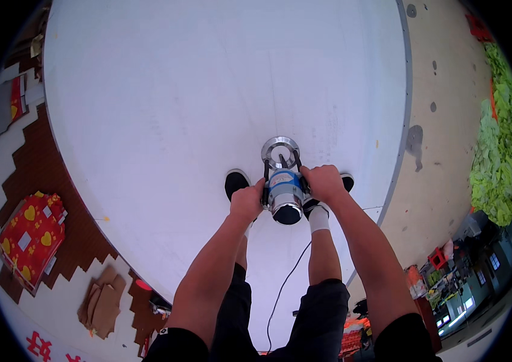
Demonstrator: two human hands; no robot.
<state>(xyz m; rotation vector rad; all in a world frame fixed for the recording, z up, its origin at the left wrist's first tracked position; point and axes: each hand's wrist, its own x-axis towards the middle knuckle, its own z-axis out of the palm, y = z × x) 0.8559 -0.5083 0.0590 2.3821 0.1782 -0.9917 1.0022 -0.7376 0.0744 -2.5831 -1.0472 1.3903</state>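
Power tool: we see a silver motor tool (285, 194) between the feet on a white platform (165, 120), nearer its right edge than its left; its motor end points toward the body and its chrome ring (267, 150) appears to rest on the white surface.
Left grip: the left hand (247, 201) is closed on the tool's left side, at a black handle.
Right grip: the right hand (324, 183) is closed on the tool's right side, so we see both hands holding it, one on each flank.
Tool label: we make out a pale sticker with reddish print on a blue band (285, 178) around the motor; the print is too small for us to read.
Cord: a dark cable (279, 292) runs between the legs toward the lower edge of the view.
Shoes: we see a black left shoe (237, 183) beside the tool; the right one is partly hidden behind the right hand.
Left side: beyond the platform's left edge lie a red package (34, 224) with yellow hearts and white labels, and brown cardboard pieces (106, 304).
Writing: we see large red characters (40, 346) on white, at the lower left.
Right side: past the grey-trimmed right edge we see a lime-green heap (500, 154).
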